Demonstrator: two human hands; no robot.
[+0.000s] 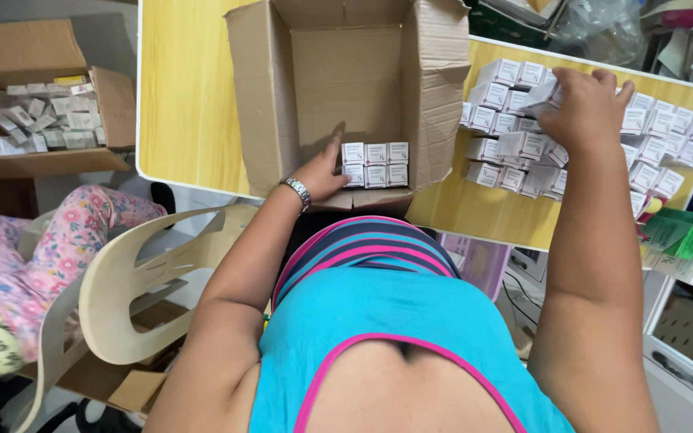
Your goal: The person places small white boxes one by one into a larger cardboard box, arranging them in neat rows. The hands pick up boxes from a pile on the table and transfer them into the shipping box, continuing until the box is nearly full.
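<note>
A large open cardboard carton (338,76) lies tipped toward me on the yellow table (186,96). Inside it, near the opening, stand several small white packs (375,164) in tidy rows. My left hand (324,172), with a metal watch on the wrist, rests inside the carton with its fingers against the left side of those packs. My right hand (583,108) reaches into a pile of the same small white packs (515,132) on the table to the right and closes on a few of them.
Another open cardboard box (42,120) with similar packs sits at the far left. A beige plastic chair (138,273) stands at my left, beside a person's leg in floral trousers (58,240). Green paper packets (683,232) lie at the right edge.
</note>
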